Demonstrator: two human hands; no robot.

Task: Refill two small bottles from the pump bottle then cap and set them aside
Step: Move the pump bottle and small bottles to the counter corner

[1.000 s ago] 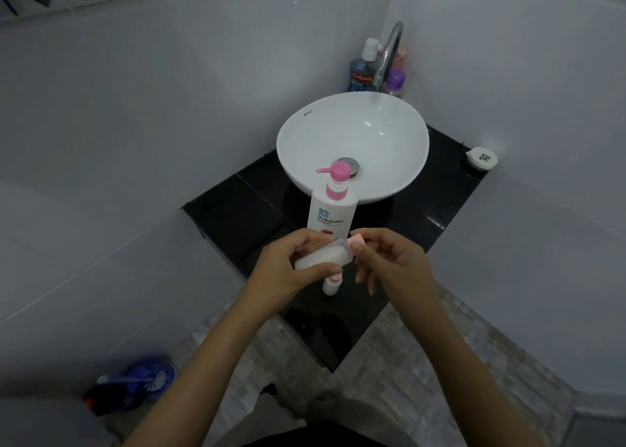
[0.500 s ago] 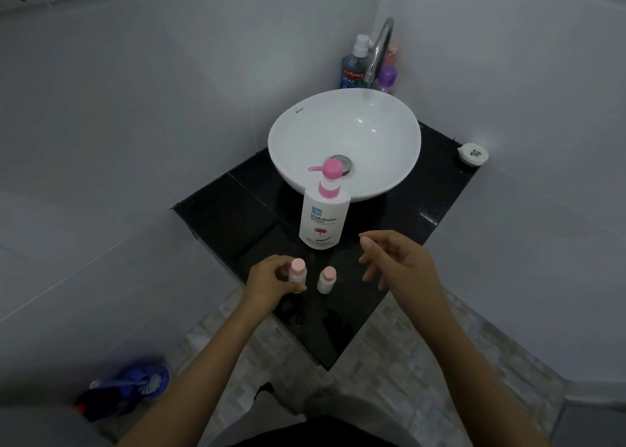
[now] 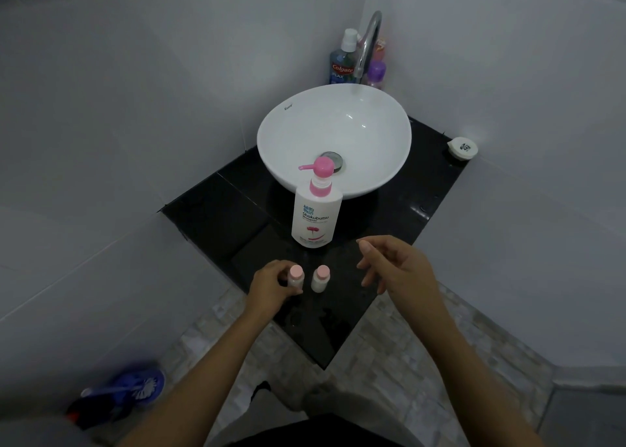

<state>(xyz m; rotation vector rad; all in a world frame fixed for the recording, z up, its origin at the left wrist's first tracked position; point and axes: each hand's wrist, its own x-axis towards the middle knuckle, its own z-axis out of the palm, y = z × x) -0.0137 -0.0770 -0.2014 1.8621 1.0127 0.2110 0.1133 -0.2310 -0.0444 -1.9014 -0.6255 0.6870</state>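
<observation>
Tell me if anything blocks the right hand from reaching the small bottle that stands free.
Nothing visible does. The right hand hovers open above the black counter, with only bare counter between it and the free bottle. The pump bottle stands farther back, out of that path. The left hand holds the other bottle.

Two little white bottles with pink caps stand upright, lower middle of frame. Pump bottle sits just above them, white with pink pump.
</observation>
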